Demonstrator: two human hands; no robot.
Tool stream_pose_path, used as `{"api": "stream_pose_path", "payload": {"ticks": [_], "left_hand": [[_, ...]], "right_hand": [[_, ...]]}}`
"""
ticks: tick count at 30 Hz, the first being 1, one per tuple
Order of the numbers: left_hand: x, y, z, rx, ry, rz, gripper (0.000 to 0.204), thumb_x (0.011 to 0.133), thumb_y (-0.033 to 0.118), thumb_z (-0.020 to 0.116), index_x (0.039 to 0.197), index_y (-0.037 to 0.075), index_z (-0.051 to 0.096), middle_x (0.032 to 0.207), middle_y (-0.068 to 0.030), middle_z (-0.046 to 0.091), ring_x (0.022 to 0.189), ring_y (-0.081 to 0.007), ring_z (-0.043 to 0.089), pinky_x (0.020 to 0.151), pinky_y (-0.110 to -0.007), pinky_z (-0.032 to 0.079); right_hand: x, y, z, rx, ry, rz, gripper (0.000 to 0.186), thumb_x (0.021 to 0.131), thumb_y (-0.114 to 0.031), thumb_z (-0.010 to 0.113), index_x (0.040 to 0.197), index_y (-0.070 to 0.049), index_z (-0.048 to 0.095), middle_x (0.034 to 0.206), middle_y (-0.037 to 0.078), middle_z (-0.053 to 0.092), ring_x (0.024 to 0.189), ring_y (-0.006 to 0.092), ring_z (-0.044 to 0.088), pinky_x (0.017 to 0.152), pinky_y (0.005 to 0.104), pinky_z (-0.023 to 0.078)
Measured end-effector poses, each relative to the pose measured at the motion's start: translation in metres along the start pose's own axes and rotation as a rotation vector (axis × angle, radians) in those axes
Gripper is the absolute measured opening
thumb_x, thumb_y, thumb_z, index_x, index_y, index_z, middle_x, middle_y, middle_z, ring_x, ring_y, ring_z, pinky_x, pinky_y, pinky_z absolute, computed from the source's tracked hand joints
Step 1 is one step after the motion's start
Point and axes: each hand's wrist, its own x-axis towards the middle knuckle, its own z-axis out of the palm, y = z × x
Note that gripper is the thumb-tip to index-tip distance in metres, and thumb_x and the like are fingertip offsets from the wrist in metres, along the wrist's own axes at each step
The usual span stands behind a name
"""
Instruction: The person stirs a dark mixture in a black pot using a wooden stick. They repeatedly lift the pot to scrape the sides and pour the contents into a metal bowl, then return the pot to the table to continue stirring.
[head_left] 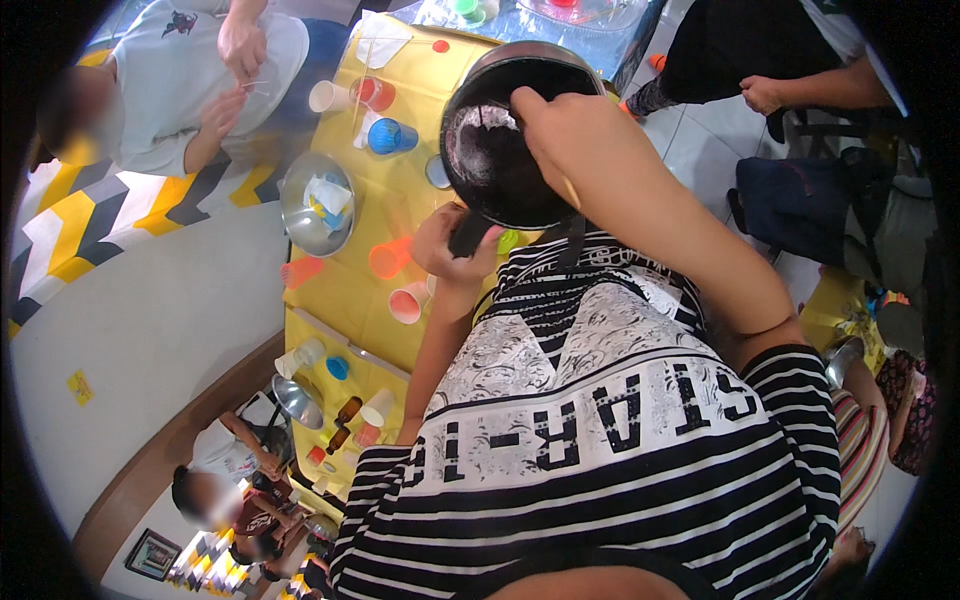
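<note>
In front of my chest is a black saucepan point(520, 185), tilted so that its inside shows, with a pale, shiny patch on the inner wall. My left hand point(450, 245) is closed round its black handle point(468, 235). My right hand point(560, 130) reaches over the pan with its fingers curled closed at the opening; what they hold is hidden. Beside my left hand stand an orange cup point(390, 259) and a cup with pinkish contents point(407, 303). Something bright green point(508, 241) shows partly behind the pan.
A yellow-covered table point(350, 325) carries a blue cup point(391, 136), a red cup point(374, 94), a metal bowl point(318, 230) with crumpled wrappers, and brown bottles point(348, 410). Across it a person point(210, 80) handles a thin stick. Another person point(800, 95) stands at the right.
</note>
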Motion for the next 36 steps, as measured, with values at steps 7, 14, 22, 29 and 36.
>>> {"api": "stream_pose_path", "payload": {"ticks": [7,14,22,29,36], "left_hand": [[-0.012,0.007,-0.005,0.048,-0.146,0.02,0.036,0.064,0.027,0.075,0.061,0.002,0.049,0.055,-0.0099,0.048,0.046,-0.0251,0.046,0.045,-0.03,0.037],[-0.039,0.008,-0.002,0.001,-0.072,-0.006,0.03,0.062,0.024,0.073,0.068,0.002,0.054,0.056,-0.0097,0.049,0.048,-0.0273,0.05,0.046,-0.032,0.038],[-0.048,0.011,-0.003,-0.033,-0.171,-0.048,0.034,0.065,0.031,0.072,0.068,0.002,0.054,0.055,-0.0097,0.05,0.046,-0.0271,0.049,0.044,-0.032,0.038],[-0.041,0.019,0.0,-0.029,-0.134,-0.086,0.037,0.068,0.035,0.07,0.062,0.004,0.05,0.051,-0.0093,0.046,0.044,-0.027,0.047,0.042,-0.033,0.035],[-0.045,0.017,-0.002,0.044,-0.127,-0.003,0.039,0.065,0.036,0.073,0.059,0.005,0.049,0.051,-0.0087,0.045,0.043,-0.0267,0.046,0.041,-0.033,0.034]], "right_hand": [[-0.011,-0.015,0.006,-0.118,-0.143,0.122,0.017,0.063,-0.009,0.063,0.077,-0.001,0.057,0.067,0.012,0.061,0.071,0.0247,0.062,0.059,0.0338,0.05],[-0.017,-0.018,0.016,-0.015,-0.142,-0.054,0.011,0.062,-0.01,0.062,0.069,-0.001,0.062,0.065,0.013,0.06,0.067,0.026,0.062,0.059,0.0345,0.051],[-0.021,-0.018,0.008,0.188,-0.383,-0.121,0.014,0.07,-0.011,0.053,0.073,0.001,0.058,0.067,0.017,0.059,0.067,0.0311,0.059,0.062,0.0376,0.05],[-0.017,-0.003,0.009,-0.046,-0.109,-0.021,0.01,0.068,-0.009,0.057,0.071,0.0,0.059,0.065,0.016,0.06,0.065,0.029,0.061,0.058,0.0355,0.05],[-0.027,-0.021,0.003,-0.07,-0.244,0.061,0.009,0.065,-0.01,0.058,0.066,-0.003,0.064,0.068,0.014,0.062,0.061,0.0254,0.063,0.055,0.0333,0.051]]}}
